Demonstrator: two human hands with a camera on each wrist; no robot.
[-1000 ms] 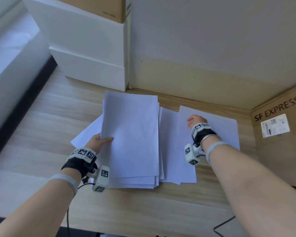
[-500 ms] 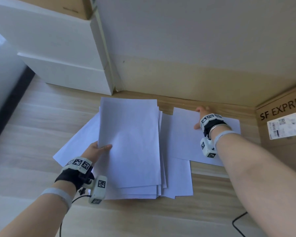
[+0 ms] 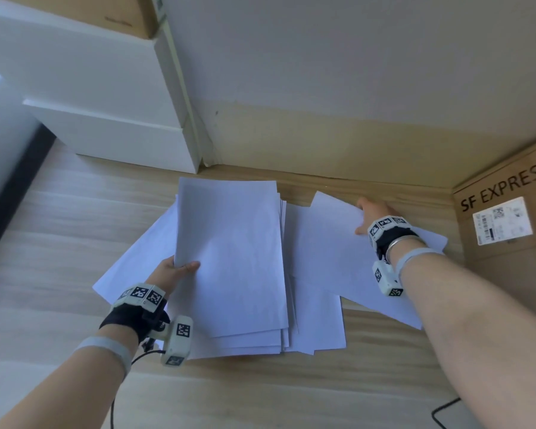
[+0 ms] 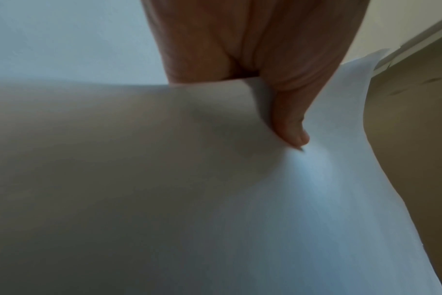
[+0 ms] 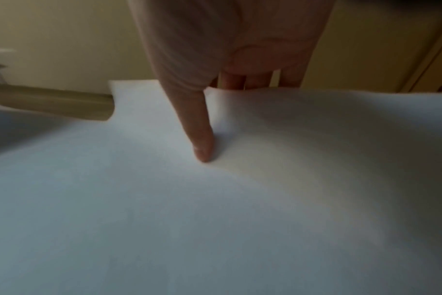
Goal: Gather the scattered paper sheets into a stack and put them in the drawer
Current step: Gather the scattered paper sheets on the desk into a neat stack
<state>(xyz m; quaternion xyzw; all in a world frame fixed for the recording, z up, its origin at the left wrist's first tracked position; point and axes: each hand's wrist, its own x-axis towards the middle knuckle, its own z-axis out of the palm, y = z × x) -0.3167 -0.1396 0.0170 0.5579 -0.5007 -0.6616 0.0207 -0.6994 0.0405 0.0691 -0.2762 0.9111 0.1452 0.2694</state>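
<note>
Paper stack (image 3: 229, 258): centre of wooden counter (image 3: 59, 227), left edge pinched by left hand (image 3: 174, 270), thumb on top, fingers hidden beneath. Loose sheet (image 3: 331, 252): right of stack, far edge pinched by right hand (image 3: 372, 212), fingers mostly hidden. Drawer unit (image 3: 106, 119): far left, top cut off.

Left hand (image 3: 172, 270) pinching with thumb on top, right hand (image 3: 372, 213) pinching likewise

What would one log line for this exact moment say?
phase: gathering | left hand: holds stack | right hand: pinches far edge of loose sheet | drawer: not visibly open
</note>
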